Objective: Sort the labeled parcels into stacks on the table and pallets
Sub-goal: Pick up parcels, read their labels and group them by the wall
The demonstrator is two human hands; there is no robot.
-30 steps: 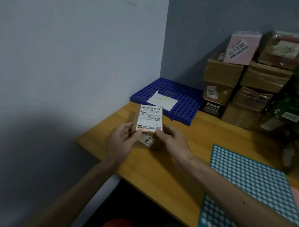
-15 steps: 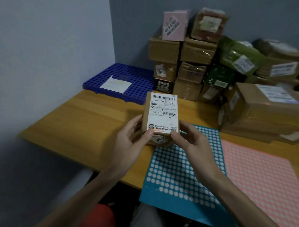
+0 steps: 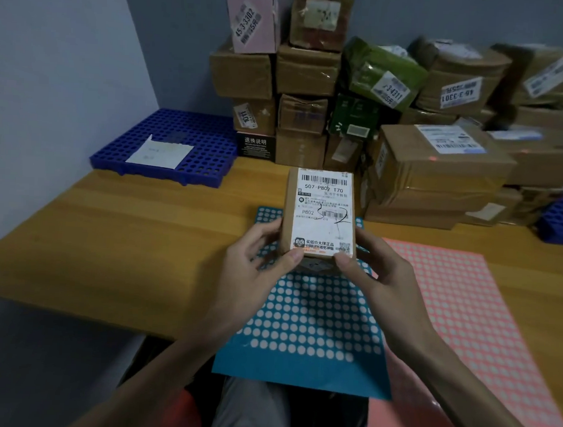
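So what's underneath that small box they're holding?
A blue dotted sheet lies beneath the small box, held by left hand and right hand. Whether the box touches it is hidden.

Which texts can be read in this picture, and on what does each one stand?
"507-P802 T70", "P802": held parcel
"45-3-3302": pink box
"1011": small brown box
"退换说明": black box
"3-4311": green parcel
"46-3-3301", upside down: wide brown parcel
Fine print, the paper on the pallet and other labels: too blurred.
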